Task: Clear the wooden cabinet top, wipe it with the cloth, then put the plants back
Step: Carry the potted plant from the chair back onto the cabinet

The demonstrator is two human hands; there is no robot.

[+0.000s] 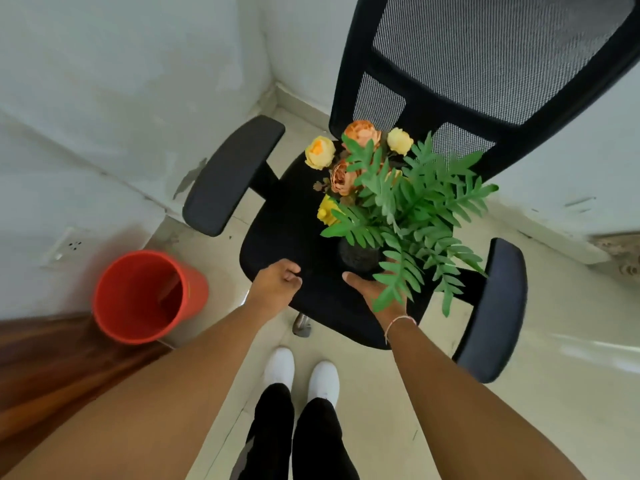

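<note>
Centre frame: fern pot (358, 255) and flower bouquet (341, 161) stand on chair seat (287, 230). Right hand (375, 289) released, beside pot; left hand (277, 282) loosely curled, grasping nothing.

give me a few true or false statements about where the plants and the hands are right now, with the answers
1. The fern in its dark pot stands on the seat of the office chair. True.
2. The flowers lie inside the red bin. False: they are on the chair seat, behind the fern; the bin stands on the floor to the left.
3. The left hand grips the dark pot. False: it hovers over the seat's front edge, fingers loosely curled, holding nothing.
4. The right hand is at the base of the dark pot, partly hidden by fern leaves. True.
5. Both plants sit on the wooden cabinet top. False: both are on the chair.
</note>
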